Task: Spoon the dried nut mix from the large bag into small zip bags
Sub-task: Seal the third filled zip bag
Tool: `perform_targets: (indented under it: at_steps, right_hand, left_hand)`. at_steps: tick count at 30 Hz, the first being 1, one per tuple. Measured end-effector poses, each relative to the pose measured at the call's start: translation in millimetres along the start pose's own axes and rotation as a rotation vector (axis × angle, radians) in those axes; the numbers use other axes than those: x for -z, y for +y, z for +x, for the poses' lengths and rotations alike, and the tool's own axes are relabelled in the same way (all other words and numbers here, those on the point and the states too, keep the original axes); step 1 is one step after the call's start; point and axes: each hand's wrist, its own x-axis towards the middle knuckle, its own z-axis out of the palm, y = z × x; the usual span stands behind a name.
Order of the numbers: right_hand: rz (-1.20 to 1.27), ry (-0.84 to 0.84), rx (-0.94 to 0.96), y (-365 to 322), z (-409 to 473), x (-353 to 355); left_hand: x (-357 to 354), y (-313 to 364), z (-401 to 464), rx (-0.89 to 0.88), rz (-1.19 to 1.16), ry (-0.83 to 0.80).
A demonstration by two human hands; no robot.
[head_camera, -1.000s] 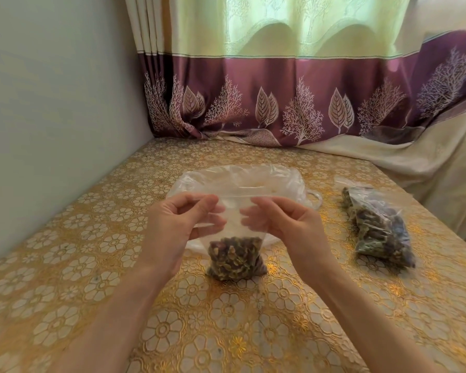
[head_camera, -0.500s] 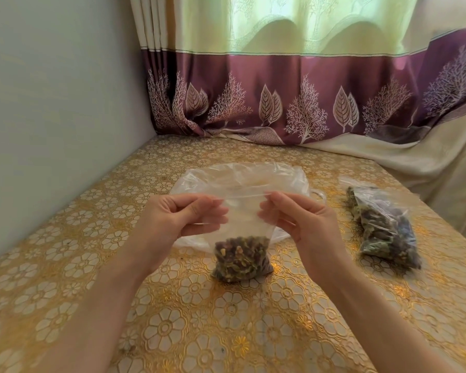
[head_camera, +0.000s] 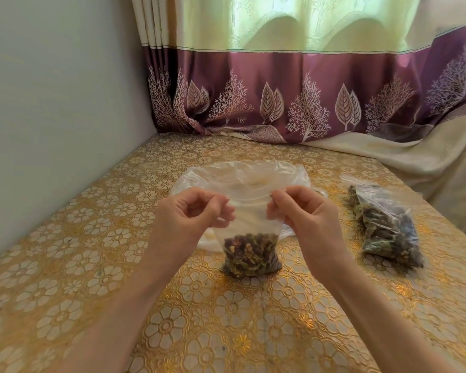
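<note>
Zip bag (head_camera: 250, 238) stands upright near the middle of the table (head_camera: 92, 251), its bottom resting on the gold flowered cloth and its lower part filled with dark nut mix (head_camera: 249, 255). Its clear upper part rises between the two hands, which hold it at the top corners. The left hand (head_camera: 191, 214) pinches the bag's top left corner between thumb and curled fingers; the right hand (head_camera: 304, 211) pinches the top right corner the same way, fingers curled in. The top edge runs stretched from one hand to the other, so the bag hangs just below and between the fingertips, with the nut mix lower than both wrists. Whether the zip is sealed cannot be told.

Directly behind the zip bag, towards the far edge, lies the large bag (head_camera: 242, 179), clear, crumpled and nearly flat, partly hidden by the hands. Near the right edge, well apart from the right hand, a filled bag (head_camera: 385, 227) of the same dark mix lies on its side. A purple and green curtain (head_camera: 280, 90) hangs along the far edge, and a plain wall (head_camera: 51, 103) runs along the left edge.
</note>
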Motion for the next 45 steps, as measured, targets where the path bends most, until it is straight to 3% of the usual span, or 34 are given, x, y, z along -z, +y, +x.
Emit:
perform_targets:
  at_steps: [17,45]
  right_hand:
    - [-0.284,-0.110,0.163,-7,-4,-4]
    - [-0.260,-0.163,0.162,-11,-5,-4]
  left_hand:
    - [-4,3,-3,-0.110,0.173,-0.029]
    - [-7,9,-4,-0.113,0.253,-0.093]
